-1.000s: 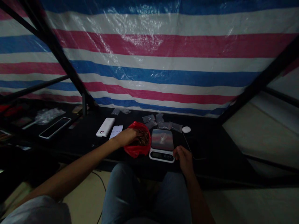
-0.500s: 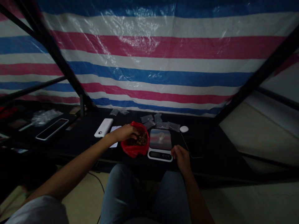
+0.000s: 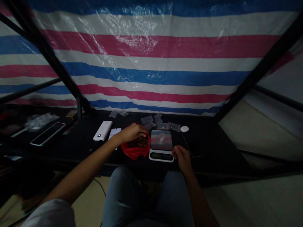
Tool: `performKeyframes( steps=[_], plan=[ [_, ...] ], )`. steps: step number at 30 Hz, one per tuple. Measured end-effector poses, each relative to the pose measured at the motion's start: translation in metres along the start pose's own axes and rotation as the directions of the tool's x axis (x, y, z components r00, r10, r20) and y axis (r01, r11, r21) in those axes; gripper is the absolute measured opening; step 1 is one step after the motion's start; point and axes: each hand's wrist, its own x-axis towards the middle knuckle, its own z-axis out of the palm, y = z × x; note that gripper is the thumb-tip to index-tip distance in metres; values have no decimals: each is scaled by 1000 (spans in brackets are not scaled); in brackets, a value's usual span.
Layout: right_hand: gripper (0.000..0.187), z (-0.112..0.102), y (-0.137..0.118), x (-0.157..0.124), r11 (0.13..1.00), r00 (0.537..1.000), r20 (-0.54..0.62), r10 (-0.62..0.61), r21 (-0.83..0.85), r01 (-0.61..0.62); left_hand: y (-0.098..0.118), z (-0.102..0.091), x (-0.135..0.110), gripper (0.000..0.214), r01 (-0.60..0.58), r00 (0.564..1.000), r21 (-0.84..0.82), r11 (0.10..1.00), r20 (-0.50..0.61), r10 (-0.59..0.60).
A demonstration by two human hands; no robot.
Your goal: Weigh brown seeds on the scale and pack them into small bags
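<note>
Near the table's (image 3: 213, 143) front edge, brown pieces (image 3: 140, 142) in the red bag (image 3: 133, 151) are being covered by the left hand (image 3: 132, 132), fingers curled down; a pinch cannot be confirmed. The right hand (image 3: 181, 156) is being held loosely fisted at the scale's (image 3: 161, 140) front right corner. Risk: pieces being spilled if the limp bag is dragged. No writing is being made out; the display (image 3: 161, 155) is dim.

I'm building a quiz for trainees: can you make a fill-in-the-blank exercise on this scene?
The left hand touches the ___ bag.
The scale stands directly to the bag's ___.
The right hand lies at the front corner of the ___.
Missing words: red; right; scale.
</note>
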Motion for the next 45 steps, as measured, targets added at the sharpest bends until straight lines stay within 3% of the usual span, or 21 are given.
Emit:
performKeyframes(
  steps=[5, 13, 37, 45],
  plan=[
    [51, 1, 1, 0, 1000, 1000, 2, 8, 14, -8, 22, 12, 39, 24, -52, 997, 55, 997, -50, 55],
    [52, 1, 1, 1, 1000, 1000, -4, 0, 13, 0, 38, 26, 79, 21, -162, 986, 126, 979, 60, 155],
    [51, 0, 1, 1, 1000, 1000, -8, -5, 13, 5, 42, 17, 86, 17, -179, 975, 86, 980, 146, 165],
    [53, 1, -5, 1, 1000, 1000, -11, -1, -3, 1, 52, 16, 81, 44, -137, 985, 9, 991, 106, 135]
  ],
)
